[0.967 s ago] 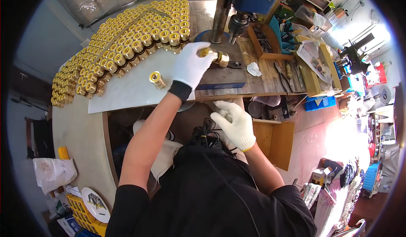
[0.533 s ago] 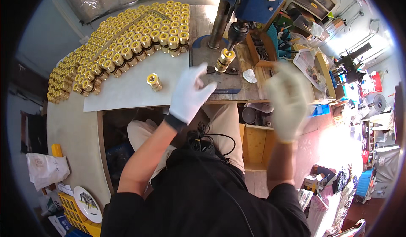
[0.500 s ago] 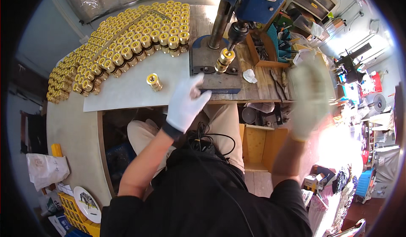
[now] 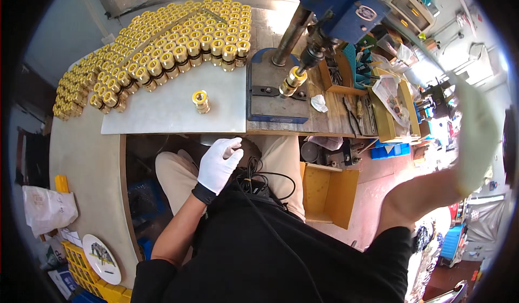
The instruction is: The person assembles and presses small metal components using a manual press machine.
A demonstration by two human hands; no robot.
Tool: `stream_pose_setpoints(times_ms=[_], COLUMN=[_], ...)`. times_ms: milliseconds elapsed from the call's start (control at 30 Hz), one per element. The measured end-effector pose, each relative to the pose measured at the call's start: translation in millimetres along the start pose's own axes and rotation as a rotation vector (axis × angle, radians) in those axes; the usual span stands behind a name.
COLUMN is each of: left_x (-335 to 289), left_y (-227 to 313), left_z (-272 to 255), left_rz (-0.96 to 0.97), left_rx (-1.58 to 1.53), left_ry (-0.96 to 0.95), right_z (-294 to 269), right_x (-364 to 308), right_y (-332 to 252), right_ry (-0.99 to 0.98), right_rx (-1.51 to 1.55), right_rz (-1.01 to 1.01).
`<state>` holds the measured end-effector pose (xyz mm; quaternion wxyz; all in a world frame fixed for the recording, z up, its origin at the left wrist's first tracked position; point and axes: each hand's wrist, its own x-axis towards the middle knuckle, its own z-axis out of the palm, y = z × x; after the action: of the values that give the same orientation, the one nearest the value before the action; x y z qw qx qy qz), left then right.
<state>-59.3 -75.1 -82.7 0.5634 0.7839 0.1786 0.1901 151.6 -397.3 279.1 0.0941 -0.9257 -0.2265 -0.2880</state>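
Note:
My left hand (image 4: pixel 217 165), in a white glove, hangs over my lap just short of the table edge. Its fingers are loosely bent, with a gap to the thumb and nothing visible between them. At the far right my gloved right hand (image 4: pixel 478 135) is raised and smeared by motion, so its fingers cannot be made out. A brass fitting (image 4: pixel 293 81) stands tilted in view under the spindle (image 4: pixel 312 56) of a blue drill press (image 4: pixel 346 8), on its dark base (image 4: pixel 270 108). A single brass fitting (image 4: pixel 201 102) stands on the white sheet (image 4: pixel 167 116), beyond my left hand.
Rows of brass fittings (image 4: pixel 178 43) fill the back left of the table, a thin strip lying across them. Right of the press are a crumpled white tissue (image 4: pixel 319 103), pliers (image 4: pixel 351 116) and a wooden tool box (image 4: pixel 338 78). An open drawer (image 4: pixel 327 195) sits below the table.
My left hand has drawn back from the press base toward my lap, its fingers bending more. My right hand has swung outward to the far right. The view has shifted slightly.

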Motion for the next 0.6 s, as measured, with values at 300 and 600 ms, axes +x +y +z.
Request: stream_pose_setpoints(times_ms=[300, 600], left_x=[77.6, 102.2], left_y=[193.6, 244.9], left_z=[66.3, 158.4], left_rz=[0.933, 1.200], left_rx=[0.079, 0.174], left_ry=[-0.409, -0.404], right_z=[85.2, 137.9], right_x=[-41.7, -32.8], right_y=[-54.2, -73.2], right_ry=[-0.360, -0.374], right_rx=[0.400, 0.129], right_rz=[0.031, 0.188])
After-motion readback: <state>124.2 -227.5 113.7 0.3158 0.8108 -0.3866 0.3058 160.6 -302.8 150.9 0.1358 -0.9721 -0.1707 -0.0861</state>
